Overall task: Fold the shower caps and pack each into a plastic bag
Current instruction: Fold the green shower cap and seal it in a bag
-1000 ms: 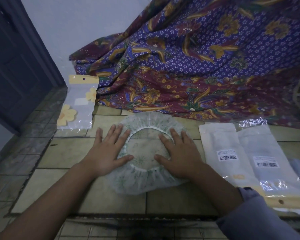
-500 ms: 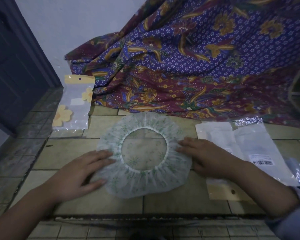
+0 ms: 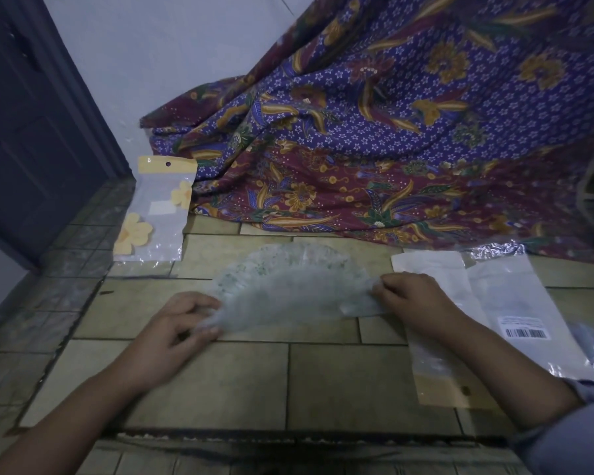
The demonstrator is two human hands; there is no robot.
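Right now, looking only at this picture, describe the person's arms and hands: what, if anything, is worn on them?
The left hand and right hand are bare: no gloves, no watch or bracelet at either wrist. The left arm is uncovered to the picture's edge. The right arm wears a grey-blue sleeve pushed up the forearm.

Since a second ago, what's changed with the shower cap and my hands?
The shower cap, a flat ring earlier, is now folded into a half circle. The left hand and right hand went from flat on it to pinching its ends. The flower bag and barcode bags stayed put.
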